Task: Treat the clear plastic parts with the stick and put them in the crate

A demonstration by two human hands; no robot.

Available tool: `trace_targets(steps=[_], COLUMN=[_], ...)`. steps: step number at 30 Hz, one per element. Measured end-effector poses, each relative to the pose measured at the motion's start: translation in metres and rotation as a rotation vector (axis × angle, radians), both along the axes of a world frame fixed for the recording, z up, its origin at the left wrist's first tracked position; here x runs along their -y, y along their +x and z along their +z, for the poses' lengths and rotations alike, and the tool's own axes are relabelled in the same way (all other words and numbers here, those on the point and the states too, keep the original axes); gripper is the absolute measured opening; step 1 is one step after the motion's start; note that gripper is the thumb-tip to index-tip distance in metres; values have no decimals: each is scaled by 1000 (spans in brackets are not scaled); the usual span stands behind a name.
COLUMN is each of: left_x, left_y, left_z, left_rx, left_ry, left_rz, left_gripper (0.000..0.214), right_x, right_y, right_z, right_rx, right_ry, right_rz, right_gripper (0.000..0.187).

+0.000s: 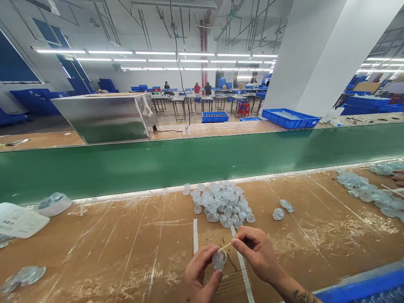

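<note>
Between the thumb and fingers of my left hand (202,271) is a small round clear plastic piece (219,260), held up over the brown-covered table. My right hand (257,252) pinches a thin wooden stick (226,246), whose tip meets the upper edge of that piece. Beneath both hands lies a brown sheet (210,236) edged with white tape strips, with small dark specks on it. Just beyond them sits a heap of similar clear round pieces (221,202). Two or so loose pieces (278,213) rest to the right of the heap.
A green conveyor belt (126,166) runs across behind the table. More clear discs (366,189) lie at the right, near another person's hand (399,179). A tape roll (54,204) and a paper sheet (20,221) are at the left. A blue crate (288,118) stands beyond the belt.
</note>
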State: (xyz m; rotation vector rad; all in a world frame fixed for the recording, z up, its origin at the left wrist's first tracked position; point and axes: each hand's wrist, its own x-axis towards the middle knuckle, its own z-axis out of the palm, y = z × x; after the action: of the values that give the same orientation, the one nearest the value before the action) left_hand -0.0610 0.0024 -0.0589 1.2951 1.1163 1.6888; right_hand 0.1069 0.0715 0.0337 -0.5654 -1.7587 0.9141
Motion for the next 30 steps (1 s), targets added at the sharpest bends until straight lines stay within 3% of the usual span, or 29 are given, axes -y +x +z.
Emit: trace_targets(steps=[7, 19, 23, 27, 30], left_x=[-1, -1, -3, -3, 3], left_y=[4, 0, -6, -15, -23], left_z=[1, 8, 3, -6, -14], left_rx=[57, 180, 262, 335, 351], left_ry=[-38, -107, -147, -172, -175], left_rz=[-18, 77, 114, 104, 106], left_gripper=[33, 36, 38, 39, 42], right_x=[2, -9, -17, -21, -31], right_y=[1, 21, 28, 15, 3], right_z=[5, -19, -29, -48, -51], right_rx=[55, 113, 312, 629, 823], right_ry=[47, -50, -28, -10, 46], right_rz=[-12, -41, -67, 22, 22], right_gripper=[77, 60, 61, 67, 71])
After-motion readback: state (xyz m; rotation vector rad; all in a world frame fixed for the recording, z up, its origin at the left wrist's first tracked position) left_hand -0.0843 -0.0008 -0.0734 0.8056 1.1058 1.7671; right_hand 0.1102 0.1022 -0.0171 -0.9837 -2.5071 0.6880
